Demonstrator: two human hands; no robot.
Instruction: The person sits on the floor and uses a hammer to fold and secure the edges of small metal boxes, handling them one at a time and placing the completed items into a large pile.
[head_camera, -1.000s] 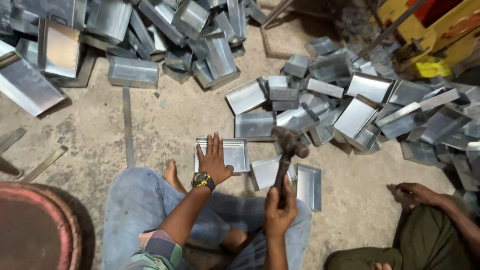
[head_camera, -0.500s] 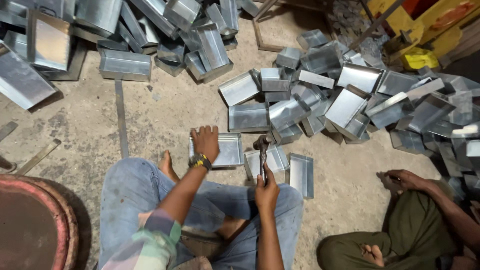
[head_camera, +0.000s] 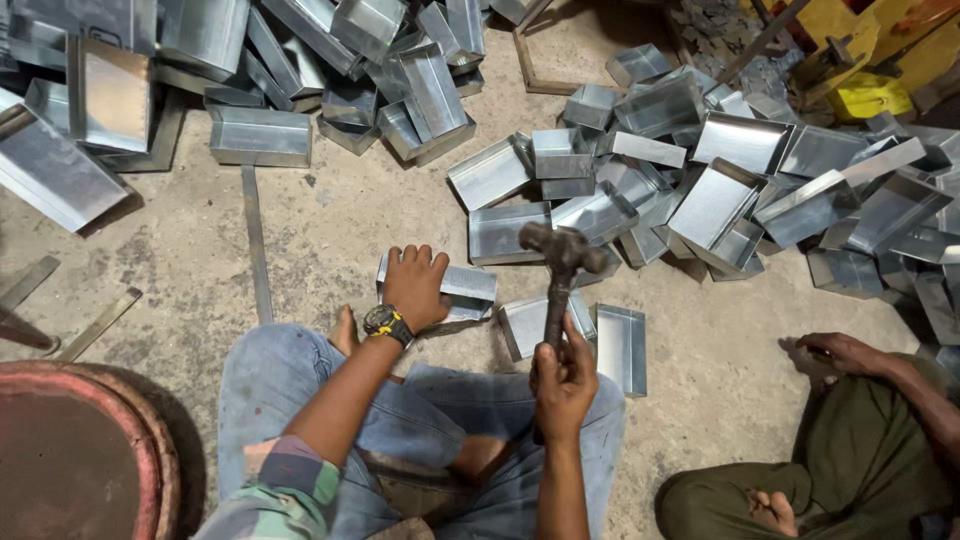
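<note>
A: Surface?
B: Bare concrete floor (head_camera: 330, 215), dusty. Heaps of galvanised sheet-metal trays (head_camera: 700, 170) across the top; flat metal strips (head_camera: 255, 245) loose at left.
A: Else?
B: Rusty round drum (head_camera: 70, 450), lower left.

Left hand (head_camera: 415, 287) on tray (head_camera: 440, 287), hammer (head_camera: 560, 275) to its right.

Soft even light, mild glare on metal, dim corners, sharp focus.
</note>
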